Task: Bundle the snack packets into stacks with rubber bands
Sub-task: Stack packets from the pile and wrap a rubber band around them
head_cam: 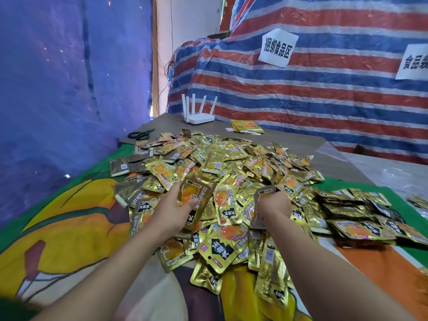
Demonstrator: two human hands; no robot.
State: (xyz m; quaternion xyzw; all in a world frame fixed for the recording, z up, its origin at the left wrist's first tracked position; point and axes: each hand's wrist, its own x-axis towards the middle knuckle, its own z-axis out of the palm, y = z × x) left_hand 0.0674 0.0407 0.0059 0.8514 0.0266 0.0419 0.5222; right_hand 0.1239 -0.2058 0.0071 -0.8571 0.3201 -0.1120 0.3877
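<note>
Left hand (179, 205) grips a small packet stack (196, 200), right hand (274, 203) pinches one packet (260, 205); beyond, the loose pile (231, 163) remains unbundled.

Grey-brown flat counter (298, 141), near part covered by colourful printed cloth with yellow, orange and green shapes (69, 228). Big loose heap of gold foil snack packets (231, 163) spread mid-counter, spilling onto the cloth. Far end: white four-antenna router (199, 117), black-handled scissors (141, 134) at left edge, small separate stack of gold packets (247, 126) near router.
</note>
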